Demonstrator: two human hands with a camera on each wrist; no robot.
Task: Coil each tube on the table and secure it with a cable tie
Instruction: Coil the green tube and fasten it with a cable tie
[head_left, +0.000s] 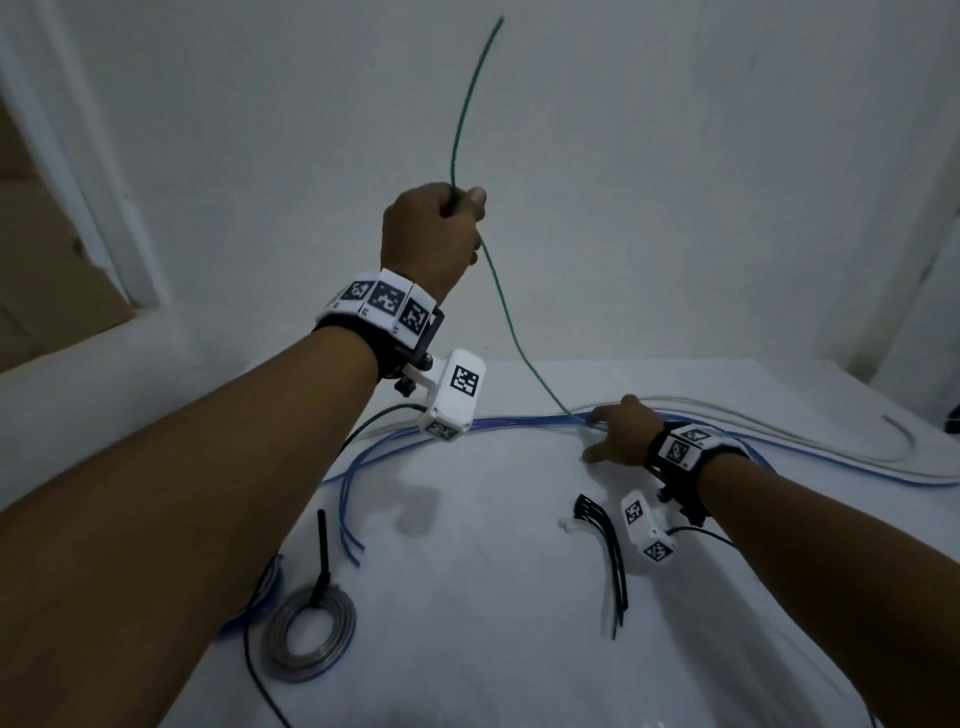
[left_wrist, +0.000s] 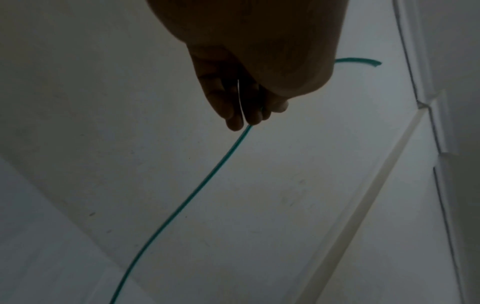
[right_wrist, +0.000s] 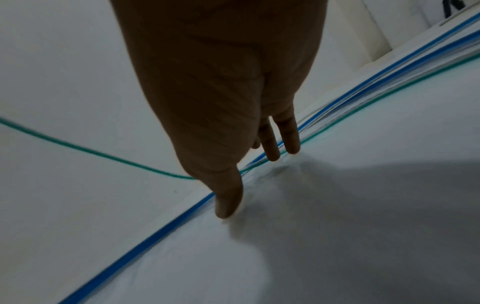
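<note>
Room: bare table (head_left: 519, 597) between grey coil (head_left: 309, 633) and cable ties (head_left: 608, 561).
Left hand (head_left: 434, 234): raised, gripping green tube (head_left: 511, 338).
Right hand (head_left: 615, 434): fingers straight, seemingly pressing blue tubes (head_left: 519, 422).

Dim, bluish light across all three views.
You see your hands as dark shapes in both wrist views, the right wrist view smeared with blur; soft shadows fall on the desk (head_left: 519, 597), and the head view bends straight lines at its edges.

The left hand (head_left: 434, 234) hides the green tube (head_left: 457, 124) inside its grip; the left forearm (head_left: 171, 499) covers part of a blue coil (head_left: 260, 592).
</note>
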